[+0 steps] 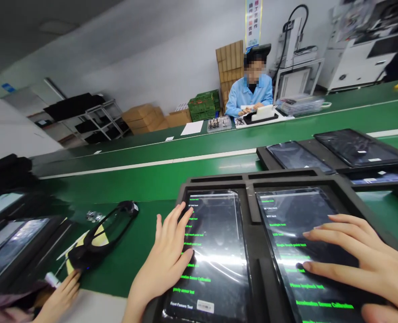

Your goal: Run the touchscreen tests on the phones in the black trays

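A black tray [249, 179] lies in front of me on the green belt and holds two tablets side by side. Both screens show lists of green text. My left hand [167, 262] lies flat on the left edge of the left tablet [219, 251], fingers apart, fingertips on the screen. Fingers spread, my right hand [363, 255] rests on the right tablet [293, 215], its fingertips touching the lower part of the display. Neither hand holds anything.
A second tray [333, 168] with dark tablets sits further right. Left of me are a black looped cable [101, 233], more tablets [10, 246] and another person's hand [59, 298]. Across the belt [152, 179] a person in a blue coat [251, 94] works at a table.
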Tool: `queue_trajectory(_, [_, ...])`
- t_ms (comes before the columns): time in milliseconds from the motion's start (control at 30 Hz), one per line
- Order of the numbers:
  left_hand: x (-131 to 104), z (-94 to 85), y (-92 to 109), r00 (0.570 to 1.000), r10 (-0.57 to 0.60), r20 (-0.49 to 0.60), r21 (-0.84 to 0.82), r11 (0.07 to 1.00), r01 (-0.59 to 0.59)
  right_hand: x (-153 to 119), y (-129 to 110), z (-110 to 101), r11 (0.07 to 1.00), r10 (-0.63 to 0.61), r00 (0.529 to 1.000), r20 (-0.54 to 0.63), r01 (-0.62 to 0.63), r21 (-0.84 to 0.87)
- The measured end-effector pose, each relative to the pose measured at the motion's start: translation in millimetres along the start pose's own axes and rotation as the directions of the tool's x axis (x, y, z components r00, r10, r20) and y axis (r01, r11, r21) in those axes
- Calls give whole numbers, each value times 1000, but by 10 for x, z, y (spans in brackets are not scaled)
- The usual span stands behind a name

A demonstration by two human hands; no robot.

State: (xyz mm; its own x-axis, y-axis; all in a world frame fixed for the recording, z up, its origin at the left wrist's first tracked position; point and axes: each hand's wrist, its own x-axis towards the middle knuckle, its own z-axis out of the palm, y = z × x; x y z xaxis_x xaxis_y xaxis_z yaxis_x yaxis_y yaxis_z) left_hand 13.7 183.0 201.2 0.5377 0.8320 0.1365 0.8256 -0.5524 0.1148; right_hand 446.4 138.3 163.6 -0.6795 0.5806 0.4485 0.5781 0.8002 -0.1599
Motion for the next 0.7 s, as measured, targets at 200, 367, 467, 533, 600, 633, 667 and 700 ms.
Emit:
queue_trajectory(200, [14, -17, -31, 999, 25, -20, 28, 999, -25, -130, 41, -78, 999, -16, 997, -71, 13, -38])
queue_trajectory(367, [-8, -9, -41, 999, -2, -40, -49, 999, 1, -254, 7, -61, 985, 161, 947, -279, -137, 103])
queue_trajectory(467, [-25, -7, -33, 998, -15, -66, -60, 998, 12, -144, 5, -94, 999, 34, 990, -136, -37, -23])
queue_trajectory(533, [-31, -6, -24, 997, -26, -70, -62, 998, 21, -65, 8, -113, 992, -67, 998, 11, 67, -103])
queue_trajectory(600, [-31, -4, -14, 997, -39, -72, -62, 997, 34, -52, 15, -110, 991, -79, 997, -8, 78, -112])
queue_trajectory(633, [-29, -4, -8, 997, -45, -71, -62, 997, 40, -75, 20, -98, 996, -47, 996, -77, 40, -85])
queue_trajectory(667, [-27, -4, -3, 996, -50, -69, -64, 997, 46, -113, 26, -78, 999, 4, 988, -152, -10, -42])
queue_trajectory(700, [-24, -4, 3, 996, -52, -66, -65, 997, 47, -161, 33, -52, 999, 54, 977, -207, -54, 5])
